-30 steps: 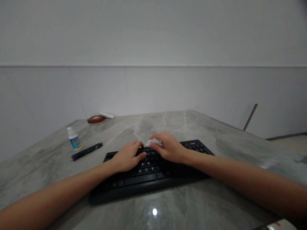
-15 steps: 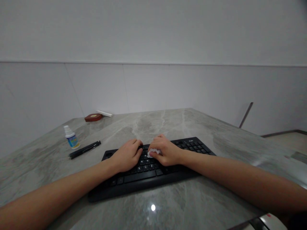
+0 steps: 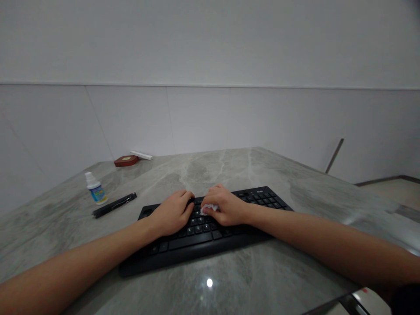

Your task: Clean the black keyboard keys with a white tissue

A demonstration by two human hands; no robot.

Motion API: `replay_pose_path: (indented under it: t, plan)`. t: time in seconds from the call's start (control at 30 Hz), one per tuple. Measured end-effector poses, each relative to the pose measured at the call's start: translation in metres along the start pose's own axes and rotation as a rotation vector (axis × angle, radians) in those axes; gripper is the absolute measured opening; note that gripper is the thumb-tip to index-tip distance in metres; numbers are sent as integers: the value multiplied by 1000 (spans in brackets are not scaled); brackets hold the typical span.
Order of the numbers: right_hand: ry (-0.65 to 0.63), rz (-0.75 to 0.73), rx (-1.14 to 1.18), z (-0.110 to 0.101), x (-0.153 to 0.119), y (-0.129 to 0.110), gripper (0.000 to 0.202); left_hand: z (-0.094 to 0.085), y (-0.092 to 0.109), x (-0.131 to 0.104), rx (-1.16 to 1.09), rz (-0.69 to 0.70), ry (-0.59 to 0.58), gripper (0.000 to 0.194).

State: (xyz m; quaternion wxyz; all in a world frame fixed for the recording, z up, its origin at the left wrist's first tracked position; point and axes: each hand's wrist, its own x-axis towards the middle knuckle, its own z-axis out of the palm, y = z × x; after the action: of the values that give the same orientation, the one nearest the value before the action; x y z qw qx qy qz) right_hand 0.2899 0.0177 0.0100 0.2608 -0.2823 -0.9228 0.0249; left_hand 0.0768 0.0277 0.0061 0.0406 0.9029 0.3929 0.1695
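Note:
A black keyboard point(image 3: 200, 253) lies slightly askew on the marbled table. My left hand point(image 3: 174, 213) rests on its left half, fingers bent over the far edge and thumb on the keys, gripping it. Over the middle keys, my right hand point(image 3: 226, 206) is closed on a crumpled white tissue point(image 3: 209, 208), pressing it down on them. Part of the tissue is hidden under my fingers. Several keys between the hands look shiny, as if wet.
Left of the keyboard lie a black pen-like stick point(image 3: 114, 205) and a white spray bottle point(image 3: 96, 189) with a blue label. Farther back are a reddish-brown box point(image 3: 126, 161) and a thin white bar point(image 3: 141, 155) by the wall. A computer mouse point(image 3: 369, 302) shows at the lower right.
The whole view has shifted slightly, so everything sits a little farther left. Both hands hold nearly the same places on the keyboard, and the tissue stays in my right hand.

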Motion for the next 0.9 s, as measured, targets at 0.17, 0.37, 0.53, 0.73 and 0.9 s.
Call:
replay_pose_path:
  t: [0.17,0.37,0.53,0.73,0.9]
  plan:
    - [-29,-33,22,0,0,0,7,0,-1,-1,-7,2,5,22]
    - [-12,-7,16,0,0,-1,9,-1,1,0,-14,7,10,22]
    - [-69,-36,42,-3,2,1,8,-1,0,0,-31,-2,15,21]
    - [-115,-59,51,-3,3,-1,11,-1,0,0,-20,10,11,22]
    - [-134,-61,61,-3,3,-3,13,-1,1,0,-18,12,7,22]
